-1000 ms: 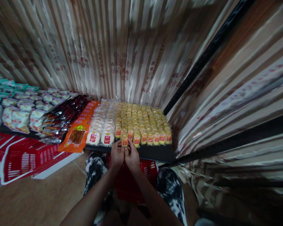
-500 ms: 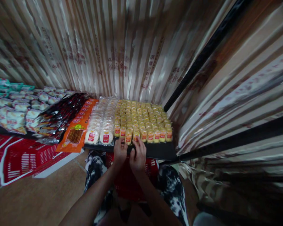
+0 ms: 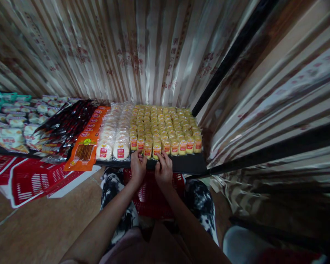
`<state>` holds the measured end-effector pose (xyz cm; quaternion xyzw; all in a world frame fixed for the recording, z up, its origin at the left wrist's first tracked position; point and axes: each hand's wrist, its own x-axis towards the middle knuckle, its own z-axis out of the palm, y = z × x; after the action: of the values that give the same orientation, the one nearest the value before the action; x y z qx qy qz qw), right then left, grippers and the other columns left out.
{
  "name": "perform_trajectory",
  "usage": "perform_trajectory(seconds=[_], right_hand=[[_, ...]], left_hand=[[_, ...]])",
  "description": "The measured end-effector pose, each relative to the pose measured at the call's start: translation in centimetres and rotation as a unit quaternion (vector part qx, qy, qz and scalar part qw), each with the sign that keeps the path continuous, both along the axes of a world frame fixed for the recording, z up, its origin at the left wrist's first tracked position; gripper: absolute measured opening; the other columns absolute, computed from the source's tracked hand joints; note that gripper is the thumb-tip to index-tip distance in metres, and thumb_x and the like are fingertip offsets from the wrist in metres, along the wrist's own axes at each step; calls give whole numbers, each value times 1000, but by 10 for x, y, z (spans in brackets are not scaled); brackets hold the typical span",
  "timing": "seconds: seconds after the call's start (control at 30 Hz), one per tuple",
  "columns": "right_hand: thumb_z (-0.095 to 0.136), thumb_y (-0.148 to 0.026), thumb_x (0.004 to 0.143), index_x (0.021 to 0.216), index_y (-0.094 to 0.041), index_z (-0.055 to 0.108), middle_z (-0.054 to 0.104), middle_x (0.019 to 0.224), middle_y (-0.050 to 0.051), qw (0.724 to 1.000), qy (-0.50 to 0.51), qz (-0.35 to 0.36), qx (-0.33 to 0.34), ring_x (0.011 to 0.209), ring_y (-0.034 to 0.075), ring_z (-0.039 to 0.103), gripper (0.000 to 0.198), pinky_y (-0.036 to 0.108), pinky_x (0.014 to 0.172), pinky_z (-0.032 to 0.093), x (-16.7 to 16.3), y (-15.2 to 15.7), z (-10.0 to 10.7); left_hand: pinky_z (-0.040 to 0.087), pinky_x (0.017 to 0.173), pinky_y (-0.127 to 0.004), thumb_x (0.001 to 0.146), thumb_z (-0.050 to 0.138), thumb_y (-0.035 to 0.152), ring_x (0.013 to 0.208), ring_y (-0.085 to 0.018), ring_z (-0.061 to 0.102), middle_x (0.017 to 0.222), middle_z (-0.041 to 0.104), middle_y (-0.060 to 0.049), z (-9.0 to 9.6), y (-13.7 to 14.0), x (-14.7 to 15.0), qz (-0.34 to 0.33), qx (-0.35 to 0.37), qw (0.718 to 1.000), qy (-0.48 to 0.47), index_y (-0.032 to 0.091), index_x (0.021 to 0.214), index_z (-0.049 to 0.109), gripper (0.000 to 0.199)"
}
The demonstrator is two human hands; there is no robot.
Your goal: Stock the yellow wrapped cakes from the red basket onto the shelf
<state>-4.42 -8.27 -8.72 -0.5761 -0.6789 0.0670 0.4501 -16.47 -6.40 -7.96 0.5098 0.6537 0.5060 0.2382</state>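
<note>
Rows of small yellow wrapped snack packets (image 3: 165, 126) with red and orange labels stand on the black shelf (image 3: 189, 164). My left hand (image 3: 138, 168) rests at the front edge, its bent fingertips against the front packets and its thumb apart from them. To its right, my right hand (image 3: 164, 172) touches the lower part of a front packet (image 3: 157, 146) with its fingertips, the thumb held away. Neither hand has lifted a packet. Between the two hands stands another front packet (image 3: 147, 148). The undersides of the fingers are hidden.
Left of the yellow packets lie round white wrapped crackers (image 3: 121, 148), an orange snack bag (image 3: 84, 150), dark packets (image 3: 68, 126) and white bags (image 3: 9, 135). Red baskets (image 3: 35, 181) sit below. Pleated curtains (image 3: 143, 47) and a black post (image 3: 222, 73) border the shelf.
The view has shifted, so the shelf sits slightly higher in the picture. Both hands stay at the front packets; my right hand's fingers have drawn back and bent a little.
</note>
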Motion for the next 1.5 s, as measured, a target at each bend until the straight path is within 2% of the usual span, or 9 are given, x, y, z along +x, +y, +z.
perform_trajectory(seconds=[0.23,0.37,0.57,0.77,1.0,1.2,1.5], right_hand=[[36,-12,83,123,-18,51,51,126,12,1000,-22,-4,16,115,21,45,43,41,96,41,4,2,-9],[36,-11,83,123,-20,52,51,126,10,999,-30,-14,33,114,21,46,44,41,95,43,2,3,-9],[37,-8,81,125,-21,51,49,127,11,997,-52,-20,54,116,22,44,47,41,93,45,1,2,-8],[39,-8,80,127,-23,49,48,129,10,997,-63,-20,42,117,22,43,51,41,93,44,3,4,-11],[40,-10,81,128,-23,47,45,131,11,996,-80,-21,29,118,23,43,50,40,93,43,2,4,-12],[39,-12,82,130,-25,45,41,134,12,997,-74,-26,28,121,25,40,50,45,94,42,0,5,-11],[40,-11,82,128,-25,47,46,123,11,996,-82,-30,16,113,25,43,49,43,88,45,0,4,-10]], left_hand=[[41,59,-20,80,53,27,59,-10,47,68,46,5,7,-5,6,-9,6,1000,-21,17,91,51,14],[40,59,-20,81,52,30,59,-10,48,67,47,4,8,-4,7,-11,12,1000,4,19,86,52,12],[41,59,-20,82,52,32,57,-9,48,66,49,5,0,-2,10,0,7,1000,30,19,89,54,15],[43,60,-20,82,52,40,59,-10,54,67,55,4,3,-4,15,6,-19,1000,15,19,92,54,23],[43,60,-20,82,52,35,61,-10,55,68,59,2,2,-2,18,15,-36,998,41,19,83,58,18],[43,62,-20,83,51,33,63,-10,56,70,61,2,0,-2,20,20,-48,998,37,19,87,59,16],[43,65,-22,82,51,30,66,-11,57,74,63,0,3,-2,20,20,-49,997,55,19,86,61,15]])
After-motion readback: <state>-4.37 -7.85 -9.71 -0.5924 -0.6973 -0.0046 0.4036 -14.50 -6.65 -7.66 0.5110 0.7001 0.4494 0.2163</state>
